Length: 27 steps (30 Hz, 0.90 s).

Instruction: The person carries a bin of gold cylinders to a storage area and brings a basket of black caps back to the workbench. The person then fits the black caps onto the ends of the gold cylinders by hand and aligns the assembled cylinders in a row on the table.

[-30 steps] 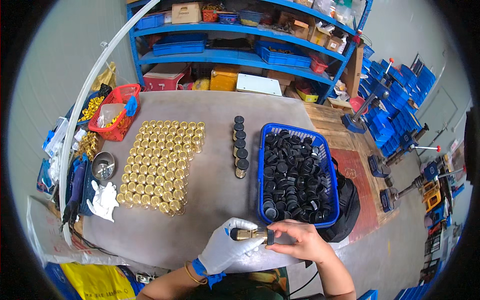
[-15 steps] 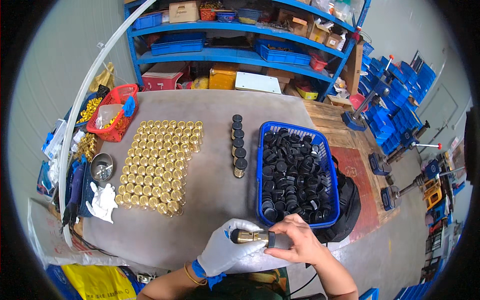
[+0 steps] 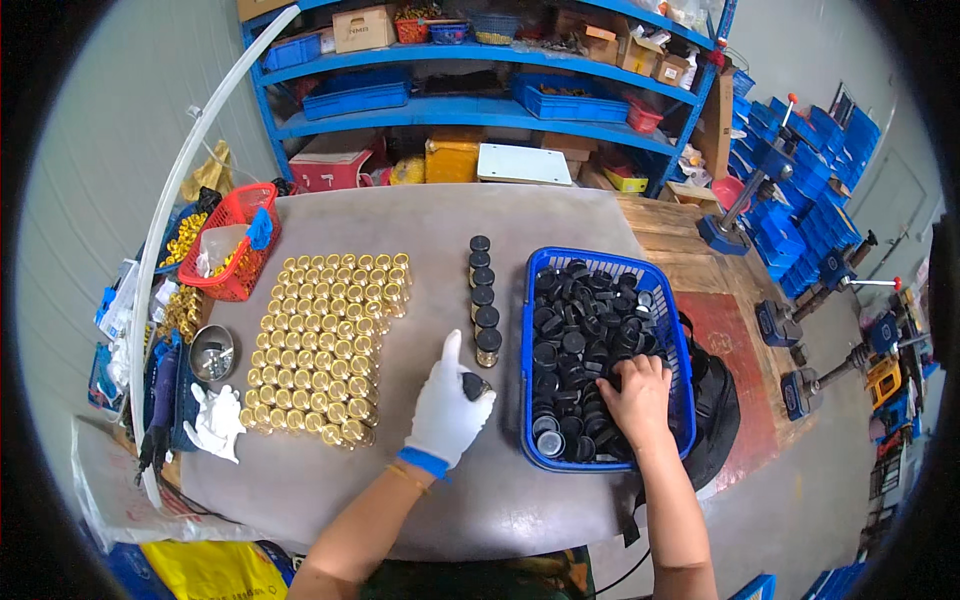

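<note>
My left hand (image 3: 448,408), in a white glove, is closed around a fitting with a black cap (image 3: 474,386), its index finger pointing forward. The fitting's body is hidden in the glove. Just ahead stands a row of black-capped brass fittings (image 3: 488,342). My bare right hand (image 3: 640,395) reaches into a blue basket (image 3: 528,400) of loose black caps (image 3: 575,342). Its fingers are curled among the caps; what they grip is hidden. To the left, brass-topped pieces (image 3: 325,350) stand upright in close rows on the grey tabletop (image 3: 440,220).
A red basket (image 3: 235,285), a metal bowl (image 3: 212,352) and a white glove (image 3: 215,422) lie along the left side. A black bag (image 3: 715,400) sits against the blue basket's right side. Hand presses (image 3: 725,230) stand at the right, blue shelves (image 3: 450,110) behind.
My hands have parted. The left carried the capped fitting forward to the near end of the row; the right let go of it and moved into the basket of caps.
</note>
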Tool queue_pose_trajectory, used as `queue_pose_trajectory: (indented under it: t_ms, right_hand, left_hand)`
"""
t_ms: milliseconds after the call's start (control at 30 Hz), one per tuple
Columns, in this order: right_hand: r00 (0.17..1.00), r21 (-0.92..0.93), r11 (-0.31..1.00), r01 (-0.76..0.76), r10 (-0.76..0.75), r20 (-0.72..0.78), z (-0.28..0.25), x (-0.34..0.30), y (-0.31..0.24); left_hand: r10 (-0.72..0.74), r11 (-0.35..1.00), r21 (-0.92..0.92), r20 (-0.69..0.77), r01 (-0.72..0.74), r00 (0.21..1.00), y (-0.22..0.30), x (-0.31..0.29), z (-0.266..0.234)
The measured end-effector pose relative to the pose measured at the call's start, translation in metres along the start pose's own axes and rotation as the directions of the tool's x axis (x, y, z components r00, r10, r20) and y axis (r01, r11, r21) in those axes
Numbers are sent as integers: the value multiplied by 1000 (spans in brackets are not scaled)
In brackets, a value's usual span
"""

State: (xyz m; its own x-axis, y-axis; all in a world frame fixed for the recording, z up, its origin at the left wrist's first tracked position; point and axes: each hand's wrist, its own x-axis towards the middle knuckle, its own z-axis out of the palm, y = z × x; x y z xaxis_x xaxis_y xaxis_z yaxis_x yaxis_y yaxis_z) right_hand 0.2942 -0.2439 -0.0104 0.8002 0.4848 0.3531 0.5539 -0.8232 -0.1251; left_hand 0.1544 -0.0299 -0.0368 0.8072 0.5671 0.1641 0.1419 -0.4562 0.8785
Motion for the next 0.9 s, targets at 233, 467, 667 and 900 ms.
queue_pose_trajectory:
  t_ms: [233, 467, 667, 900]
  right_hand:
    - [995, 135, 987, 81, -74, -60, 12, -8, 9]
    - [995, 352, 934, 64, -32, -95, 5, -1, 1]
    - [982, 517, 855, 31, 71, -175, 0, 0, -2]
    - [995, 767, 641, 1, 80, -67, -11, -13, -21]
  left_hand:
    - [58, 993, 103, 16, -59, 998, -18, 26, 30]
    - [358, 786, 584, -165, -201, 919, -20, 67, -23]
    - [20, 318, 948, 17, -23, 1000, -55, 120, -63]
    - [348, 233, 908, 256, -347, 902, -62, 116, -68]
